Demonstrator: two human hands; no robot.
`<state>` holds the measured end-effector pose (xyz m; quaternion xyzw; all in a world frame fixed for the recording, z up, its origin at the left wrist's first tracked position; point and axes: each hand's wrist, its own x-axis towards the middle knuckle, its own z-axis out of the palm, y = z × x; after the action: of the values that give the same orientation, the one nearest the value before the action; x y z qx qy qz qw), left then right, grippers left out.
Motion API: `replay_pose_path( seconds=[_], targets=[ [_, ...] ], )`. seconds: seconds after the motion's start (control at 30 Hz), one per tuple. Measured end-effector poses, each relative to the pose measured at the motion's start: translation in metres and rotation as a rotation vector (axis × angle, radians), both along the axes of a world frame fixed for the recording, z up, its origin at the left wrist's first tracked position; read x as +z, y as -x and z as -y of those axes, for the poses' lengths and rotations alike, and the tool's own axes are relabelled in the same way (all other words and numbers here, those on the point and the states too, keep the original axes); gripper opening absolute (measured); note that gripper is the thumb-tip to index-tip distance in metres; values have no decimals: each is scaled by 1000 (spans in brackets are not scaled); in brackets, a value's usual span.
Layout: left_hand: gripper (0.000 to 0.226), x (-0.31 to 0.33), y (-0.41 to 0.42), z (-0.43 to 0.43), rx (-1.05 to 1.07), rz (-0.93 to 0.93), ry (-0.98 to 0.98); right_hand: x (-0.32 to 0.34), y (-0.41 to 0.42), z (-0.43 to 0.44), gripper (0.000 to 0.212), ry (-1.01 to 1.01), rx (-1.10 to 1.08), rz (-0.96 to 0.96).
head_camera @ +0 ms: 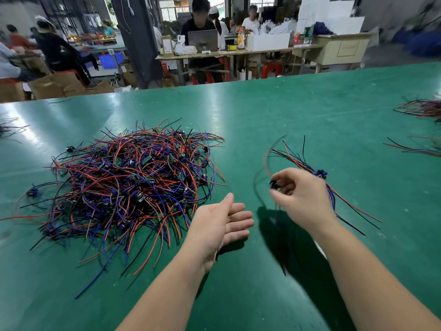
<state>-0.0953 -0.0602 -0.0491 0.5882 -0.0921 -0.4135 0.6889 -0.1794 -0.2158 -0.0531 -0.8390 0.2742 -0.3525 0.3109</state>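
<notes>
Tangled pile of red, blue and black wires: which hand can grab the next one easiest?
Left. The left hand hovers open beside the tangled wire pile; the right hand, farther off, pinches a small black wired part.

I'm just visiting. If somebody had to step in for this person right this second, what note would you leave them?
Left hand: open, palm up, holding nothing, just right of the tangled pile.
Right hand: pinches one wired piece above the green table; its wires are motion-blurred.
Done: a small bundle of a few pieces lies just beyond the right hand.
Left: nearly everything; the tangled pile of red, blue and black wires is large. Probably lay the held piece with the small bundle, then pull the next one from the pile.
More wires lie at the table's right edge.
</notes>
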Motion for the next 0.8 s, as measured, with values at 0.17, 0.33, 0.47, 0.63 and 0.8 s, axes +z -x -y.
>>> replay_pose_path(
  seconds=[0.17, 0.33, 0.47, 0.63, 0.8],
  targets=[
    [29, 0, -7, -1, 119, 137, -50, -4, 9, 38, 9, 89, -255, -142],
    [16, -9, -19, -14, 252, 1002, -379, -8, 6, 43, 25, 118, -341, -408],
    [34, -14, -24, -24, 169, 1409, -960, -5, 10, 39, 30, 198, -439, -587],
    [37, -16, -31, -25, 200, 1440, -1078, -6, 8, 29, 30, 135, -384, -470],
    [45, -10, -38, -29, 332, 1428, -1012, -6, 4, 16, 29, 137, -303, -398]
  ],
)
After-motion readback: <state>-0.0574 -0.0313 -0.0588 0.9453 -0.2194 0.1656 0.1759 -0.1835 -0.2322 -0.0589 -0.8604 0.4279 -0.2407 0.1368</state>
